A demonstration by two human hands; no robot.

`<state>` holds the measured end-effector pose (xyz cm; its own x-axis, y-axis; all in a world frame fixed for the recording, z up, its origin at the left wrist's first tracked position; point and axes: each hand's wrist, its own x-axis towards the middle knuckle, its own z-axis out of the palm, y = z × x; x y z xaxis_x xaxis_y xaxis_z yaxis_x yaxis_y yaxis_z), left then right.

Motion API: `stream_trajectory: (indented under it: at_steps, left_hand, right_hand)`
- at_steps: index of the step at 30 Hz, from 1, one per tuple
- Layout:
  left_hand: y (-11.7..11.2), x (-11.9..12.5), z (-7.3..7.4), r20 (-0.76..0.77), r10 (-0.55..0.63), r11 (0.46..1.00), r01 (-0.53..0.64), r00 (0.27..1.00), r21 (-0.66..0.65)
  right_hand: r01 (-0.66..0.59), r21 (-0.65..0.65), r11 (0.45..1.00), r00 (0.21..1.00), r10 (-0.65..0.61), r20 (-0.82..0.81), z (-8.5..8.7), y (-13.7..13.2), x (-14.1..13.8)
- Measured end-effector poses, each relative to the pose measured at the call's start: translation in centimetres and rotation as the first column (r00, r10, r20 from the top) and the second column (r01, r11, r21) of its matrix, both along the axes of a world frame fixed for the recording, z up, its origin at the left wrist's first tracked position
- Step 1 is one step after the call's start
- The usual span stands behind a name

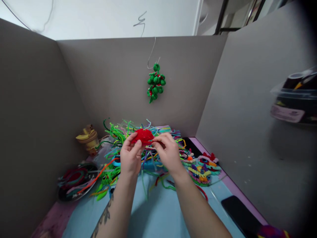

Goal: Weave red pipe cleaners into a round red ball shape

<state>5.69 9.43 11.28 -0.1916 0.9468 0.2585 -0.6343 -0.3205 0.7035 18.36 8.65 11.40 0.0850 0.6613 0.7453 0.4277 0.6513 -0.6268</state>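
Between my hands is a red fuzzy piece (143, 135), rounded on top with small pale specks, apparently shaped from pipe cleaner. My left hand (131, 150) grips its left side, thumb in front and fingers behind. At its right edge my right hand (167, 148) pinches with thumb and forefinger; what exactly lies between those fingertips is too small to make out. Behind and below the red piece spreads a heap of coloured pipe cleaners (119, 132), partly hidden by my hands.
A dark round tray (74, 198) with coiled pieces stands left, near a yellow-brown pot (91, 140). Colourful finished pieces (201, 168) lie right, with a black phone (240, 215) closer. A green ornament (156, 84) hangs on the grey partition; a holder (294, 99) is on the right wall.
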Motion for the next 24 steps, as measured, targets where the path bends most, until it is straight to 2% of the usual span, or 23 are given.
stream_trajectory:
  at_steps: [7,18,21,24]
  left_hand:
    - [0.0,0.2,-0.2,-0.01,-0.053,0.999,0.053,0.999,-0.01]
    - [0.3,0.0,-0.4,-0.023,-0.147,0.989,0.146,0.989,-0.009]
    - [0.3,0.2,-0.5,-0.057,-0.119,0.992,0.12,0.991,0.026]
    - [0.2,0.5,-0.6,-0.104,-0.03,0.998,0.036,0.994,0.055]
  right_hand:
    - [0.035,-0.094,0.995,0.995,-0.043,-0.094,0.0,0.7,0.6]
    - [-0.078,-0.182,0.98,0.978,0.039,-0.207,-0.9,1.9,0.8]
    - [-0.072,-0.182,0.981,0.978,0.034,-0.205,-1.0,1.9,0.5]
    - [-0.071,-0.177,0.982,0.98,0.035,-0.198,-1.0,1.8,0.3]
